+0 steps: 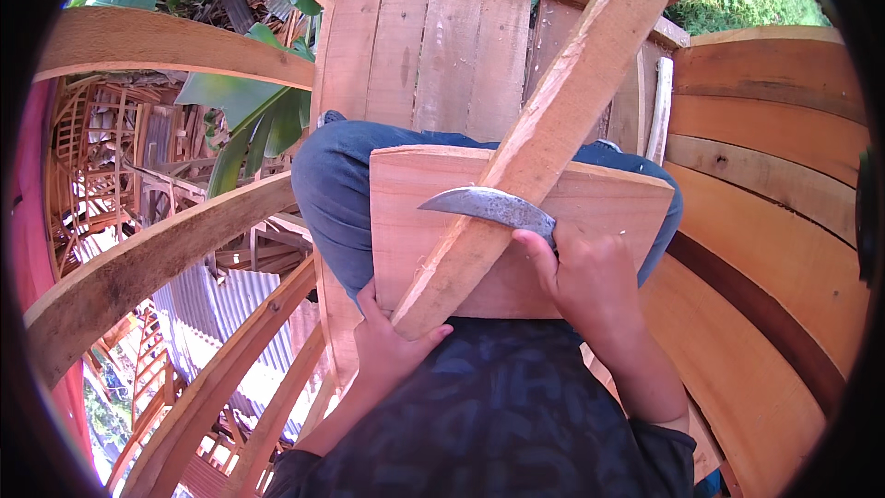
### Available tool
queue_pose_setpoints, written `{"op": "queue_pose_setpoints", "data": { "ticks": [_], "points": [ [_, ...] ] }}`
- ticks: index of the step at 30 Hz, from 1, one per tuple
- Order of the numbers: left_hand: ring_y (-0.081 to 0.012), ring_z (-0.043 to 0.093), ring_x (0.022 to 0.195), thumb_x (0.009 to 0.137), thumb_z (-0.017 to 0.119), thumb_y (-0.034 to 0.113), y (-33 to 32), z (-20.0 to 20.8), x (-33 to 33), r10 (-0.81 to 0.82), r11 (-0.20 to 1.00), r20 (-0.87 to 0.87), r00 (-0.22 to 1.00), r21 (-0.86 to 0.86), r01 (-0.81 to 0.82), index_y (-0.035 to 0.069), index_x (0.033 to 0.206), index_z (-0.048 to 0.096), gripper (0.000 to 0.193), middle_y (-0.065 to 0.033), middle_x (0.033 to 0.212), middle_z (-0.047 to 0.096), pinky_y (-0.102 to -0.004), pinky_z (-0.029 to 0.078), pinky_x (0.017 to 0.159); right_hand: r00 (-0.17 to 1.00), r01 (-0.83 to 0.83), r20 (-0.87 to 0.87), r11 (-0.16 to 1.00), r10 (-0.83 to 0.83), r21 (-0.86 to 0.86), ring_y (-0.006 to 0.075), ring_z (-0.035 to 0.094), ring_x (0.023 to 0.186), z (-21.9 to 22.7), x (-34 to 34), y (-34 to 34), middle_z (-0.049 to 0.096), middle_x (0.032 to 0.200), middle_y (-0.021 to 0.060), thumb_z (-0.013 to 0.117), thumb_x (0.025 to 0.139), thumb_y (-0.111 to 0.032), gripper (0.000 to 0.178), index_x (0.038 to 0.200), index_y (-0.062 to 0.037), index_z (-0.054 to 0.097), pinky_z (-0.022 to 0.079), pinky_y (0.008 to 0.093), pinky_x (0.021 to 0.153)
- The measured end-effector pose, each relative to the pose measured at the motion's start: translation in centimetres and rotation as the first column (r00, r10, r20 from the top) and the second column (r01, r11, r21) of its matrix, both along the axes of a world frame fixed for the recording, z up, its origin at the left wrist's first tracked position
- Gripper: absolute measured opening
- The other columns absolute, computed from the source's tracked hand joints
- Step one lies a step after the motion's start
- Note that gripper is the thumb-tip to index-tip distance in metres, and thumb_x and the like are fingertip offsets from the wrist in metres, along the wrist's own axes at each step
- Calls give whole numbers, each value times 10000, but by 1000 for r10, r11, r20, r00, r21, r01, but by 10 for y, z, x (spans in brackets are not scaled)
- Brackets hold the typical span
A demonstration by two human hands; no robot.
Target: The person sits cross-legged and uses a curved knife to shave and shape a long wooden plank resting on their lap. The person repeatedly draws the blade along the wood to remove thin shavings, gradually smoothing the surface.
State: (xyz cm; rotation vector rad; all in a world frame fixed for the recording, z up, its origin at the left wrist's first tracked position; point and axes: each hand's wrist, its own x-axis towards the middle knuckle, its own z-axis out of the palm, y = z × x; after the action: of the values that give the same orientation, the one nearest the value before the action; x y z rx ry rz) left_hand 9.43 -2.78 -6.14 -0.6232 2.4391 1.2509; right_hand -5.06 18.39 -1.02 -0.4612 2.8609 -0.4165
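Note:
A long squared wooden beam [553, 101] slants from my lap up to the far right, its left edge pale and freshly shaved. Its near end sits in my left hand [392, 337], closed around it with the thumb over the top. My right hand [590, 272] grips a knife [493, 206] with a curved grey blade; the handle is hidden in my fist. The blade lies across the beam's upper face, its tip pointing left past the edge. Beneath the beam, a broad flat board [415, 244] rests across my thighs.
Wooden planks [452, 46] form the floor in front of my knees. A plank wall [756, 175] stands close on the right. Open wooden rails [175, 249] run along the left, with corrugated metal sheets [207, 314] below. A pale stick [660, 111] leans beyond my right knee.

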Motion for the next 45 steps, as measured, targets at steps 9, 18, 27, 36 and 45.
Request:
{"op": "queue_pose_setpoints", "data": {
  "ticks": [9, 18, 27, 36, 45],
  "points": [
    [-350, 659, 922, 608, 852, 462, 1, 6, 1, -10, 998, 9, 1000, -62, 10, -36, 1300, 257, 1040, -246, 1012, 624, -391, 531, 761, 998, -11, -65, 996, 17, 92, 302, 556, 419, -4, -13, 14, 531, 473, 125, 561, 866, -523, 539, 577, -69, 575, 413, 379, 389],
    [-370, 664, 872, 607, 852, 459, -1, 6, -1, -32, 998, -15, 999, -50, 31, -36, 1296, 253, 1038, -253, 966, 631, -397, 533, 731, 933, 294, -214, 956, -288, -4, 367, 556, 498, -15, -32, 50, 530, 527, 197, 527, 916, -472, 543, 645, -8, 611, 423, 443, 497],
    [-322, 619, 990, 602, 866, 421, 0, 10, 0, 85, 994, 189, 978, 54, -97, -1, 1301, 251, 1022, -215, 1096, 574, -385, 489, 835, 954, 288, -94, 957, -285, 21, 351, 565, 481, 16, -11, 54, 534, 528, 193, 550, 913, -442, 516, 645, -3, 584, 418, 420, 461],
    [-348, 665, 890, 613, 853, 455, 0, 5, -2, -16, 1000, -8, 1000, -16, 16, -38, 1293, 249, 1034, -244, 988, 627, -383, 533, 748, 993, 28, -117, 995, -17, 91, 330, 582, 491, -12, -8, 24, 553, 532, 165, 553, 886, -492, 526, 587, -61, 581, 449, 416, 466],
    [-300, 628, 987, 599, 872, 407, 0, 4, 3, 79, 994, 87, 993, 72, -85, -16, 1294, 262, 1016, -203, 1078, 579, -373, 495, 816, 870, 489, -49, 872, -490, -22, 347, 570, 499, 22, -35, 82, 512, 529, 201, 551, 919, -433, 555, 601, 21, 528, 391, 409, 447]
  ]
}}
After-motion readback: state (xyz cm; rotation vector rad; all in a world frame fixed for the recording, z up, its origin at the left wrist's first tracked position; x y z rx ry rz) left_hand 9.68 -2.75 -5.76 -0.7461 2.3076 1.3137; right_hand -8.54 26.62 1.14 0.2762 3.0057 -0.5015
